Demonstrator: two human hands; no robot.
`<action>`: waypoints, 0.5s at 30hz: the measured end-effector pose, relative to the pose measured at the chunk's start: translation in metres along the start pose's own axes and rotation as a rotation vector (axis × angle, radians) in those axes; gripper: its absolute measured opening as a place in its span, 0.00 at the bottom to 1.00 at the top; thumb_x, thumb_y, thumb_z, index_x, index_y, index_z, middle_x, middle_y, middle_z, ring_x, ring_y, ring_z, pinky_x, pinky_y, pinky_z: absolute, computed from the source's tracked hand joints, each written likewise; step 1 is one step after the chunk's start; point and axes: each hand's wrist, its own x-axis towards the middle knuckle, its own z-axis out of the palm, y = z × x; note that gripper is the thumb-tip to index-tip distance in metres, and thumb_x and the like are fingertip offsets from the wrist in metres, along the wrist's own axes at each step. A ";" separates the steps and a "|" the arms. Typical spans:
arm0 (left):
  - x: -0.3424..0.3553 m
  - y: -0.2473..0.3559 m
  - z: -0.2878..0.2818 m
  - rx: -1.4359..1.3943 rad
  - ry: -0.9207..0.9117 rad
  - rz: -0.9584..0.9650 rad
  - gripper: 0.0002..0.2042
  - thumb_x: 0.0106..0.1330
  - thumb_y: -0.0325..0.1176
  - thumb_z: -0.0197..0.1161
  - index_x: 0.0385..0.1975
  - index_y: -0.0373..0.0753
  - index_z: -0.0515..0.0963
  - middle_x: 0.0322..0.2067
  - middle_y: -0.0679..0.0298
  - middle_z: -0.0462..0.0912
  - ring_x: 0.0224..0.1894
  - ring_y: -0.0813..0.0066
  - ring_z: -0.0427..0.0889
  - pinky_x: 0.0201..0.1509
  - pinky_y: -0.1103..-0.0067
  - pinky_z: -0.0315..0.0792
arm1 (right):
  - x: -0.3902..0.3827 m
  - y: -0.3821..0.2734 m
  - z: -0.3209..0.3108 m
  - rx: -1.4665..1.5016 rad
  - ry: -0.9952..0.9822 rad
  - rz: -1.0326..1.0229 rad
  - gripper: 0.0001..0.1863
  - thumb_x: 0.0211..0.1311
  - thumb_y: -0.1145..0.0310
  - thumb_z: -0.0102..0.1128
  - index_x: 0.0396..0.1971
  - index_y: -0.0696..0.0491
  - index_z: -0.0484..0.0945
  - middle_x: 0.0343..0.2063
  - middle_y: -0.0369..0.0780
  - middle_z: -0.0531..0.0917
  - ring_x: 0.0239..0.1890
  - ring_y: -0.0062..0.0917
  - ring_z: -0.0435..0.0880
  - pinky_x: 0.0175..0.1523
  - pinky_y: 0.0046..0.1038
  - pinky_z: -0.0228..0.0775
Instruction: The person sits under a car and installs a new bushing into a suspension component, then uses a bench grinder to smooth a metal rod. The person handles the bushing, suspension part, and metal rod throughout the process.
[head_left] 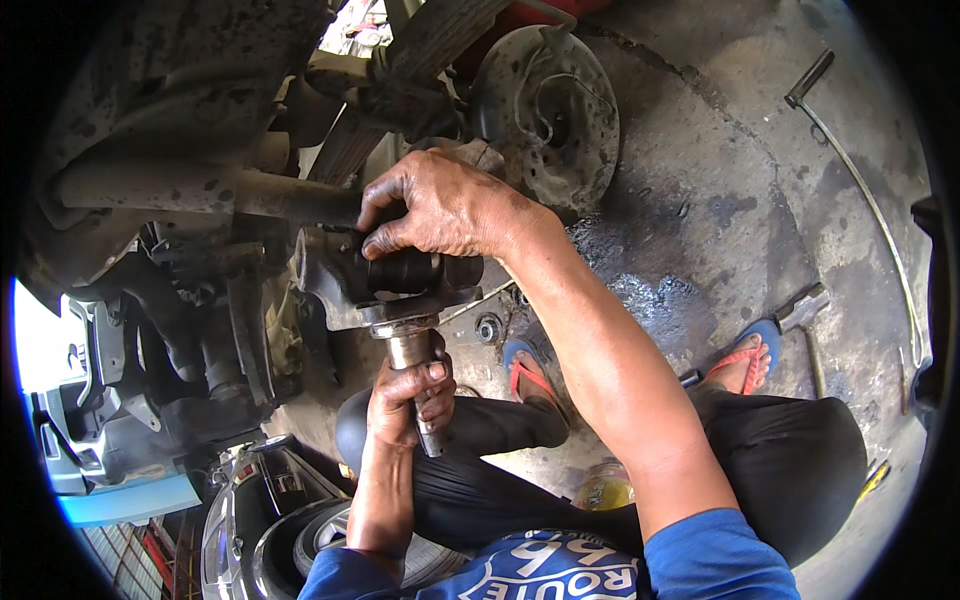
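A steering knuckle (335,280), dark and greasy, sits at the end of the axle beam (150,188). Its bare metal spindle (410,352) points down toward me. My left hand (410,400) is closed around this spindle from below, with the threaded tip sticking out past the fingers. Above the knuckle, my right hand (450,205) is bent over with thumb and forefinger curled together near its upper edge. Whatever lies between those fingertips is hidden. Just under the right thumb shows a dark round section (405,272) of the knuckle.
A round brake backing plate (590,120) with a thin wire stands behind my right hand. On the oily floor lie a ring-shaped bearing (488,328), a hammer (803,308) and a long bar with a dark handle (812,78). Near my legs stands a jar of yellowish stuff (605,488).
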 end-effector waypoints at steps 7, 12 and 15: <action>-0.002 0.008 0.001 0.061 0.027 -0.026 0.15 0.60 0.26 0.68 0.44 0.37 0.70 0.21 0.64 0.70 0.11 0.80 0.62 0.12 0.81 0.57 | 0.003 -0.001 -0.005 -0.045 -0.011 -0.005 0.17 0.52 0.61 0.77 0.42 0.48 0.89 0.39 0.41 0.90 0.41 0.31 0.88 0.52 0.31 0.78; 0.002 0.003 0.000 0.023 0.028 0.000 0.16 0.60 0.26 0.69 0.44 0.37 0.70 0.21 0.64 0.70 0.11 0.80 0.62 0.12 0.80 0.57 | 0.006 0.000 -0.006 -0.042 -0.043 0.035 0.17 0.53 0.60 0.76 0.43 0.47 0.89 0.41 0.41 0.89 0.42 0.32 0.88 0.53 0.32 0.78; 0.001 0.003 0.001 0.013 0.020 -0.018 0.16 0.59 0.26 0.70 0.44 0.37 0.71 0.21 0.64 0.70 0.11 0.80 0.62 0.12 0.80 0.57 | 0.007 0.001 -0.005 -0.058 -0.036 0.025 0.17 0.52 0.60 0.77 0.43 0.47 0.89 0.41 0.41 0.89 0.42 0.33 0.88 0.53 0.32 0.78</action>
